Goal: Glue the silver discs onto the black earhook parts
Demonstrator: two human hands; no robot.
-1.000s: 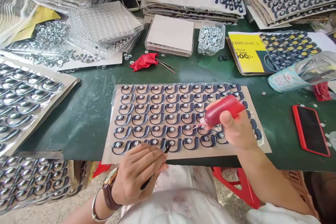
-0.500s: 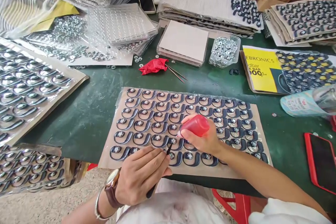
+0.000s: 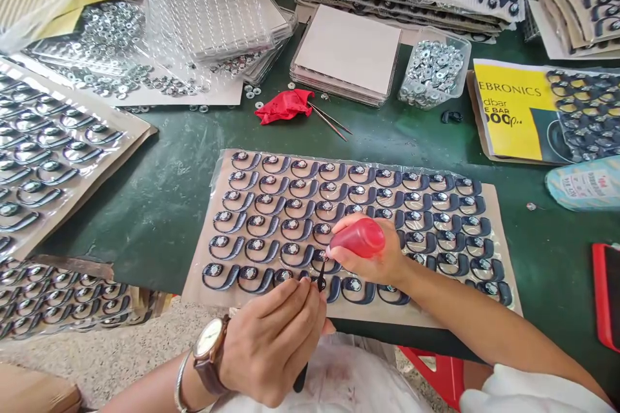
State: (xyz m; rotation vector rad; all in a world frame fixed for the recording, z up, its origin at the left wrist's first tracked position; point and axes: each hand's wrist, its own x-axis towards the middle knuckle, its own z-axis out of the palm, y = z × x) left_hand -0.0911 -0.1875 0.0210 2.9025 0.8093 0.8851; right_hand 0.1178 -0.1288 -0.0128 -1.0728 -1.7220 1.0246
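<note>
On the table in front of me lies a tan sheet (image 3: 504, 284) under clear film, bearing rows of dark curved pieces (image 3: 358, 290) with round studded discs. My left hand (image 3: 278, 339), wearing a watch, is closed around black tweezers (image 3: 321, 274); their tip points at a disc near the front rows. A red squeeze bottle (image 3: 364, 237) is tilted in my right hand (image 3: 382, 258), fingers wrapped round it. Its nozzle end is close to the tweezer tip, over the same piece. Whether nozzle and disc touch, I cannot tell.
Beyond the sheet lie a red cloth (image 3: 285, 106), metal tweezers (image 3: 333, 121), a white card stack (image 3: 346, 51) and a clear tub (image 3: 433, 68) of metal washers. Loose washers (image 3: 109, 32) spread at the back left. More filled sheets (image 3: 53, 148) lie left; a red-cased phone (image 3: 608, 297) sits right.
The view has shifted, so the far items sit higher in it. Both hands keep their holds, the bottle and tweezers staying close together over the front rows.
</note>
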